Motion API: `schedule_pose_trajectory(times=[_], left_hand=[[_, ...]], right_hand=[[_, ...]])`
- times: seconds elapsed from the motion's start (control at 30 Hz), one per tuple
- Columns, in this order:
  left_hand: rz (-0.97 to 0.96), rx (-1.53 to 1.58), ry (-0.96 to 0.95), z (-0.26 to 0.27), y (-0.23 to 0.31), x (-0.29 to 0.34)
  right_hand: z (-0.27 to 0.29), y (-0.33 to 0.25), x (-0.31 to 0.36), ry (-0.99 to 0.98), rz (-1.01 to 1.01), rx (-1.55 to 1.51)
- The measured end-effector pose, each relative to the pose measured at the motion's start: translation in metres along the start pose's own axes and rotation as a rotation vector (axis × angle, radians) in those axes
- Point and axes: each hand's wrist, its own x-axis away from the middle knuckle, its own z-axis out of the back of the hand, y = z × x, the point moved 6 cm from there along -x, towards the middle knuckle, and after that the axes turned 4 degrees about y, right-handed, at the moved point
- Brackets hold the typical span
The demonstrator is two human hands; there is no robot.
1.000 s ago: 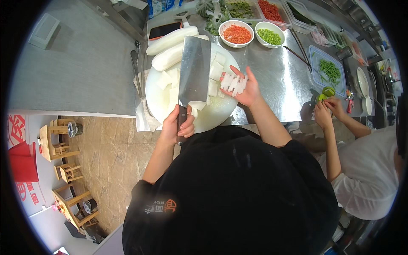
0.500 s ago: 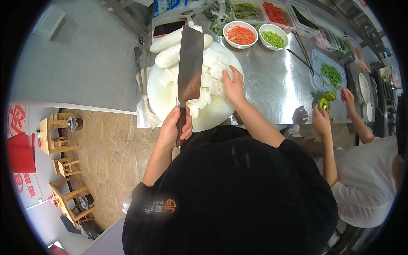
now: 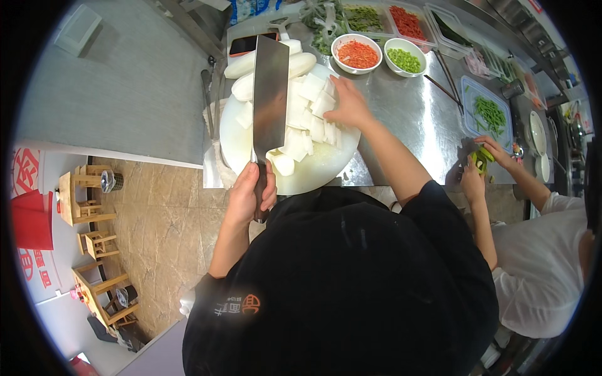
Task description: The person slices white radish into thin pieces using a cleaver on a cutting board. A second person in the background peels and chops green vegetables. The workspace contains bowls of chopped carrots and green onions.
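Observation:
My left hand is closed round the dark handle of a broad cleaver. The blade points away from me over the left part of a round white cutting board and hides some of what lies there. Cut white radish pieces are heaped on the board, several of them squarish. Whole peeled white radishes lie behind them. At the heap's right edge, my right hand has its thumb and fingers apart, touching the outer pieces.
Bowls of chopped red and green vegetables stand beyond the board. A phone lies at the back left. To the right, a co-worker's hands handle a green vegetable near a tray of cut greens.
The cleaver has shifted slightly left with my left hand. My right hand has moved a little away from me along the heap. The co-worker's hands have come together.

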Motion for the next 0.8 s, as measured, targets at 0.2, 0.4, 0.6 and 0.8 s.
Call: schedule_pose_trajectory(times=[0.2, 0.4, 0.6, 0.8], left_hand=[[0.004, -0.002, -0.019, 0.002, -0.005, 0.003], [-0.004, 0.018, -0.008, 0.002, -0.005, 0.002], [-0.015, 0.004, 0.015, 0.004, -0.006, 0.005], [-0.018, 0.018, 0.005, -0.001, -0.006, 0.002]], right_hand=[[-0.001, -0.004, -0.016, -0.176, 0.025, 0.211], [-0.005, 0.038, -0.021, -0.189, -0.06, -0.252], [0.01, 0.039, -0.013, -0.056, -0.205, -0.43], [0.012, -0.014, 0.013, 0.216, 0.192, -0.277]])
